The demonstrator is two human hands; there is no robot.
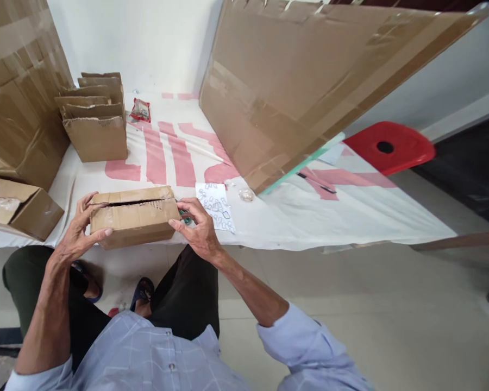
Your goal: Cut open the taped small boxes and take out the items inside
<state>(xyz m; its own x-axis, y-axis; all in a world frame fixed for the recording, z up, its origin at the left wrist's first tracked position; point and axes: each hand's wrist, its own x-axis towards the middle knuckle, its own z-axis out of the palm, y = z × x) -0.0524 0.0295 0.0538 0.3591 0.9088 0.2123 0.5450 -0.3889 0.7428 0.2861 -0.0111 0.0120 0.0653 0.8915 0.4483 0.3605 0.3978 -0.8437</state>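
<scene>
A small brown cardboard box (136, 220) sits at the table's front edge, its top flaps folded in with a dark gap between them. My left hand (79, 228) grips its left end, thumb on the near side and fingers over the far corner. At the right end, my right hand (198, 228) holds the box with thumb and fingers at the corner. A bit of something green shows beside the right fingers, mostly hidden. Just right of that hand lies a white sheet with drawn shapes (215, 206).
Several open cardboard boxes (98, 138) stand at the back left, near a red packet (140, 110). Another small box (22, 209) lies at left. A large carton (285, 81) leans over the right side. A pen (318, 183), clear tape roll (246, 195) and red stool (391, 146) are at right.
</scene>
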